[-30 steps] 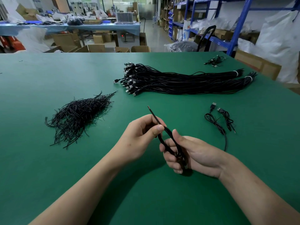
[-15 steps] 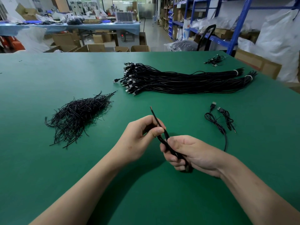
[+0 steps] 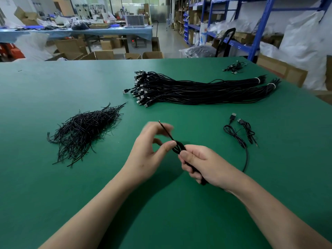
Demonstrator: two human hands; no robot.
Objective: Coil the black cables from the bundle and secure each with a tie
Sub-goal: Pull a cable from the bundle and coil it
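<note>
1. The right hand [image 3: 206,164] is closed round a coil [image 3: 178,148] of black cable. The fingers wrap the coil's near part, and its far loop sticks out past the thumb.
2. The left hand [image 3: 149,153] sits just left of the coil, with its thumb tip pressed against the far loop.
3. A thin black tie [image 3: 166,131] rises from that spot, slanting far and left across the left hand.
4. The left fingers are curled but blurred, so I cannot tell whether they pinch the tie.
5. Both hands hold the coil above the green table [image 3: 53,194], near its middle.
6. The bundle [image 3: 188,90] of black cables lies farther back, plugs to the left and banded ends to the right.
7. A loose pile of ties [image 3: 84,130] lies to the left, well apart from the hands.
8. Two loose cables [image 3: 239,130] lie to the right, and one curves near toward the right wrist.
</note>
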